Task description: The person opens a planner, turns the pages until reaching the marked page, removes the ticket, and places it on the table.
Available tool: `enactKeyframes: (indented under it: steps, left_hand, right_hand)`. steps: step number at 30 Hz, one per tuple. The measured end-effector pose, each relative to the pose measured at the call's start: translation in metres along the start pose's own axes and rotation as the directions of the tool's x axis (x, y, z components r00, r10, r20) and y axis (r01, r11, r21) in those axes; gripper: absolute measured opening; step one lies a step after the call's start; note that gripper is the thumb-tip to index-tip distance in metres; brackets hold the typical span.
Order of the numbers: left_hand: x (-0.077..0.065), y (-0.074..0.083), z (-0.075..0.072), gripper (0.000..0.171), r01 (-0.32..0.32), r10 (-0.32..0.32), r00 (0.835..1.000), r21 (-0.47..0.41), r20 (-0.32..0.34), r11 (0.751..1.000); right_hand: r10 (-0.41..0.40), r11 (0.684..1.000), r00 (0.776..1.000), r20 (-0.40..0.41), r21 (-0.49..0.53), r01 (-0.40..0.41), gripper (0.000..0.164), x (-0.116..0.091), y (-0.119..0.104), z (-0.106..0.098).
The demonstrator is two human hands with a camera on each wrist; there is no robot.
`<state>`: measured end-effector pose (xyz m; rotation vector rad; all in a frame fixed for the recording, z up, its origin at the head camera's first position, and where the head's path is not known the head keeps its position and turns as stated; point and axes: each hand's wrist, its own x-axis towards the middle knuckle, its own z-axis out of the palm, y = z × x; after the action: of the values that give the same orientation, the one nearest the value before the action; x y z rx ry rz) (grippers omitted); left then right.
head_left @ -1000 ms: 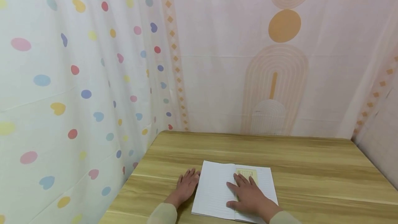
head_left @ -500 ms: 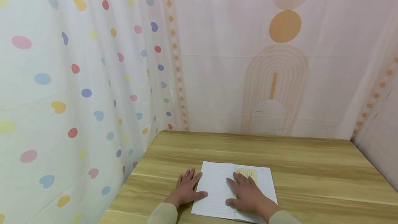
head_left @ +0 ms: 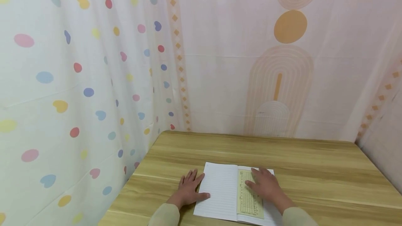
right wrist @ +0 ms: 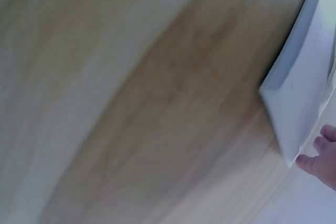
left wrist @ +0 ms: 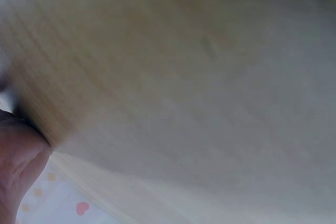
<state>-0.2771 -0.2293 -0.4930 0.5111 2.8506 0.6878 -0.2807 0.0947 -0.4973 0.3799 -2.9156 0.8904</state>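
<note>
An open notebook (head_left: 220,191) with lined white pages lies flat on the wooden table. On its right page, close to the fold, is a pale yellow card (head_left: 246,203) printed with a grid and small text. My left hand (head_left: 188,190) rests at the notebook's left edge, fingers spread and thumb on the left page. Over the right page is my right hand (head_left: 266,186), its fingers extended and covering the card's upper right part; whether it touches the page cannot be told. In the right wrist view the notebook's corner (right wrist: 299,87) shows beside the right fingertips.
The wooden table (head_left: 326,177) stretches to the back and right of the notebook. Behind it hangs a pale curtain (head_left: 220,79) with arch patterns, and a dotted curtain (head_left: 78,114) hangs along the left side.
My right hand has shifted right and slightly away, uncovering most of the yellow card. My left thumb has spread out onto the left page since one second ago. The notebook stays in place.
</note>
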Motion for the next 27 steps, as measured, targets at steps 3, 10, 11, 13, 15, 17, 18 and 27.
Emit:
enactKeyframes:
  steps: [3, 10, 11, 13, 15, 17, 18, 27]
  left_hand:
    - [0.0, 0.0, 0.0, 0.086, -0.003, 0.003, 1.0, 0.008, -0.003, 1.0]
    - [0.006, -0.012, 0.008, 0.092, -0.003, 0.003, 1.0, 0.008, -0.011, 1.0]
    - [0.008, -0.014, 0.01, 0.094, 0.001, -0.001, 1.0, 0.01, -0.012, 1.0]
    - [0.01, -0.017, 0.012, 0.095, -0.005, 0.005, 1.0, 0.007, -0.02, 1.0]
    - [0.012, -0.019, 0.013, 0.096, -0.009, 0.01, 1.0, 0.011, -0.024, 1.0]
    - [0.013, -0.02, 0.013, 0.096, -0.011, 0.012, 1.0, 0.013, -0.024, 1.0]
    - [0.012, -0.02, 0.013, 0.096, -0.013, 0.013, 1.0, 0.008, -0.024, 1.0]
    - [0.004, -0.006, 0.003, 0.091, 0.005, -0.005, 1.0, 0.009, 0.014, 1.0]
  right_hand:
    - [0.054, 0.999, 0.998, -0.019, -0.004, -0.054, 0.066, 0.001, 0.005, -0.005]
    - [0.136, 0.99, 0.991, 0.009, 0.032, -0.136, 0.069, 0.002, 0.012, -0.009]
    - [0.138, 0.99, 0.99, 0.013, 0.024, -0.138, 0.069, 0.002, 0.012, -0.009]
    - [0.143, 0.99, 0.99, 0.018, 0.004, -0.143, 0.069, 0.003, 0.014, -0.007]
    - [0.147, 0.989, 0.989, 0.025, -0.015, -0.146, 0.069, 0.003, 0.014, -0.006]
    - [0.148, 0.989, 0.989, 0.025, -0.032, -0.147, 0.068, 0.003, 0.014, -0.006]
    - [0.15, 0.988, 0.988, 0.025, -0.034, -0.149, 0.067, 0.003, 0.013, -0.005]
    - [0.111, 0.994, 0.992, -0.057, 0.02, -0.11, 0.04, 0.002, 0.008, -0.005]
